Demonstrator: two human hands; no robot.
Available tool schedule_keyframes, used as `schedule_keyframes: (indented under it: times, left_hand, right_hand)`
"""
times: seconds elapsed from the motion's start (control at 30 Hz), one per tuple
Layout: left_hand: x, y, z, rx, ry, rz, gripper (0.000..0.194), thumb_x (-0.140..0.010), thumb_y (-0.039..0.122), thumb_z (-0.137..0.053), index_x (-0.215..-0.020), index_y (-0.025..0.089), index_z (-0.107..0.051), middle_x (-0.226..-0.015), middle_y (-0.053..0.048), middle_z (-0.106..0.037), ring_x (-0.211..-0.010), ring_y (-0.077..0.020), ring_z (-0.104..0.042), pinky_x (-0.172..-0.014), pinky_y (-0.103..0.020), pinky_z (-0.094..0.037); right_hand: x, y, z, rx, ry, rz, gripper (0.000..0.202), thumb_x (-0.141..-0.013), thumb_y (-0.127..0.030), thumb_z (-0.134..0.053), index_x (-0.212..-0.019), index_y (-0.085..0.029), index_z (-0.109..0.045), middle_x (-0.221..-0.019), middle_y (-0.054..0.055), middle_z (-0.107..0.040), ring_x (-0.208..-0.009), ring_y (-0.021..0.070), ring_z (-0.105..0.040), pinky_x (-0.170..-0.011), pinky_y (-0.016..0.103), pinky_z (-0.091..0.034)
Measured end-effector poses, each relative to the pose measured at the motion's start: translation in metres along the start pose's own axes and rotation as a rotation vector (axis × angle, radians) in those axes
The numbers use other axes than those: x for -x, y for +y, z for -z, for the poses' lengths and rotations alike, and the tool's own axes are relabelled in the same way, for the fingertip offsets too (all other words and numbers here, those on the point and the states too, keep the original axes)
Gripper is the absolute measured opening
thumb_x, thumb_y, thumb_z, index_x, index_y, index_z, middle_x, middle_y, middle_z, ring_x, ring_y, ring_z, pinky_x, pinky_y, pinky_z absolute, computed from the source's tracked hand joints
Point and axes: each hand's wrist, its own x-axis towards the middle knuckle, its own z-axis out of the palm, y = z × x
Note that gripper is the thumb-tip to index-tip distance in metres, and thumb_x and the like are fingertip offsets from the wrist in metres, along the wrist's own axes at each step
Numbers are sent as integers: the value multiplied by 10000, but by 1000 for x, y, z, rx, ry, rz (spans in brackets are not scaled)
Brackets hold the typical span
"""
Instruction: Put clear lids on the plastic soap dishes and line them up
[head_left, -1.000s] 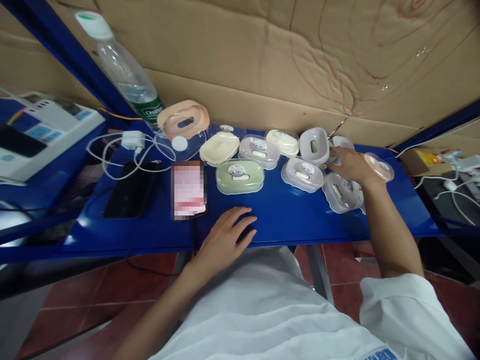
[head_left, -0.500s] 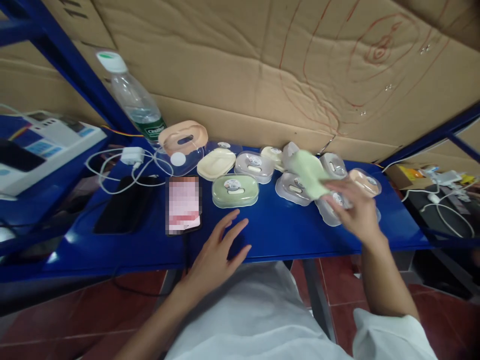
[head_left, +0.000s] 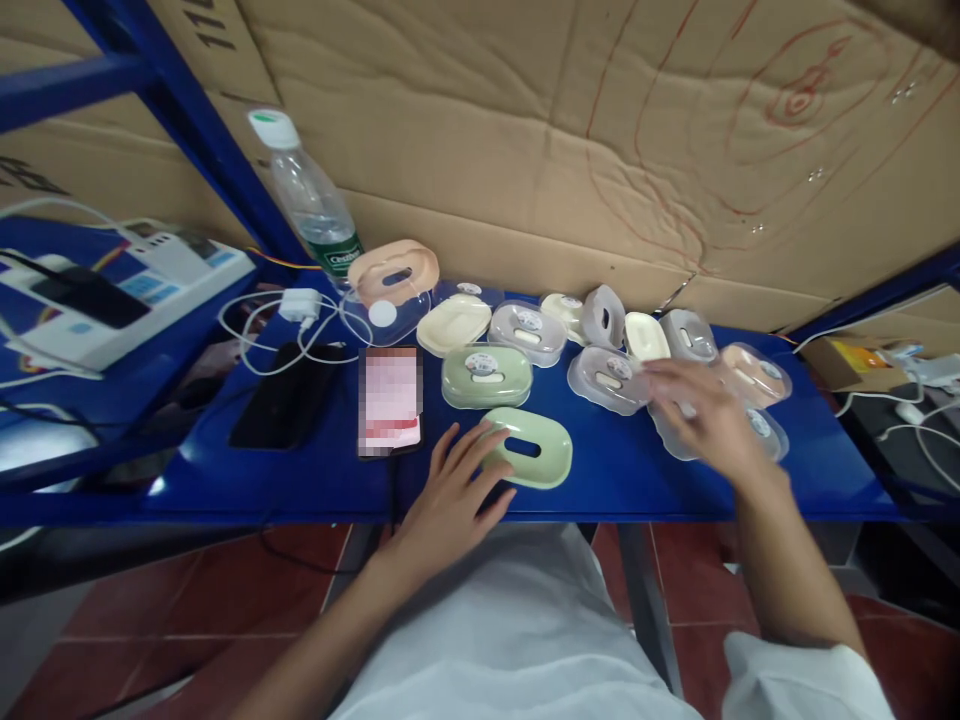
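The green tray (head_left: 552, 454) lies flat near the front edge of the tabletop (head_left: 604, 495), just in front of the lidded green case (head_left: 480, 385). The left hand (head_left: 450, 500) reaches over the tray's left end, fingers spread and thumb apart, its grip slack; whether the fingertips press on it I can't tell. The right hand (head_left: 709, 420), blurred, hangs over a lidded grey case (head_left: 670, 434), its fingertips near the cream dish (head_left: 646, 337), and I can't make out whether that grip is closed on anything. A peach case (head_left: 754, 375) sits just beyond that hand, to the right. A lit phone (head_left: 390, 400) lies left of the left hand, and farther back a bottle (head_left: 319, 210) stands beside the peach tray (head_left: 369, 270)
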Motion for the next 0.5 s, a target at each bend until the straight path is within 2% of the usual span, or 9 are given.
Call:
schedule_keyframes:
  times: [0.03, 0.07, 0.13, 0.2, 0.27, 0.33, 0.43, 0.5]
  left_hand:
    - [-1, 0, 0, 13, -22, -4, 107, -1044, 214, -641, -1136, 230, -695, -1532, -114, -666, -1528, -320, -544, -1313, -623, -372]
    - [-1, 0, 0, 26, -39, -9, 130, -1049, 213, -634, -1162, 230, -694, -1499, -109, -692, -1511, -307, -561, -1299, -596, -401]
    - [-2, -1, 0, 36, -60, -25, 211, -1059, 202, -622, -1259, 227, -684, -1435, -97, -733, -1471, -284, -595, -1256, -540, -456]
    - [-2, -2, 0, 20, -63, -48, 285, -1072, 192, -610, -1350, 224, -663, -1416, -90, -745, -1431, -274, -620, -1210, -508, -483]
    - [-2, -2, 0, 11, -49, -69, 282, -1080, 184, -607, -1350, 236, -670, -1401, -75, -755, -1392, -268, -643, -1170, -490, -485]
    - [-1, -1, 2, 34, 3, -83, 226, -1075, 182, -632, -1278, 253, -699, -1328, -51, -785, -1315, -249, -685, -1117, -460, -486]
    - [1, 1, 6, 133, 179, -104, 178, -1034, 185, -721, -1200, 250, -715, -1174, -33, -819, -1137, -212, -743, -1032, -420, -490]
    - [1, 1, 10, 205, 294, -104, 212, -998, 178, -773, -1195, 235, -719, -1132, -41, -819, -1072, -203, -750, -1002, -410, -503]
  right_hand:
    - [-8, 23, 7, 92, 24, -74, 277, -1068, -337, -622, -1305, -317, -762, -1349, 86, -775, -1300, 343, -717, -1155, 592, -572]
    - [-16, 46, 10, 177, -14, -153, 280, -1067, -376, -601, -1267, -284, -775, -1321, 116, -781, -1277, 355, -722, -1134, 588, -574]
    - [-30, 87, 6, 246, -183, -245, 271, -1023, -397, -628, -1165, -244, -801, -1208, 139, -812, -1108, 353, -771, -1008, 552, -618]
    - [-40, 113, -5, 260, -303, -284, 232, -963, -393, -687, -1078, -238, -815, -1079, 121, -832, -931, 322, -785, -866, 487, -634]
    - [-45, 124, -17, 273, -362, -308, 223, -931, -377, -712, -1076, -245, -820, -1010, 99, -836, -822, 288, -768, -781, 430, -611]
    - [-47, 125, -23, 317, -416, -352, 250, -940, -376, -705, -1129, -256, -817, -1060, 98, -839, -817, 272, -754, -774, 400, -581]
    - [-49, 121, -23, 392, -507, -443, 303, -974, -444, -692, -1189, -261, -805, -1230, 101, -822, -916, 278, -754, -813, 388, -548]
    - [-54, 119, -23, 420, -553, -494, 343, -974, -496, -703, -1193, -250, -803, -1245, 108, -819, -985, 298, -753, -825, 384, -534]
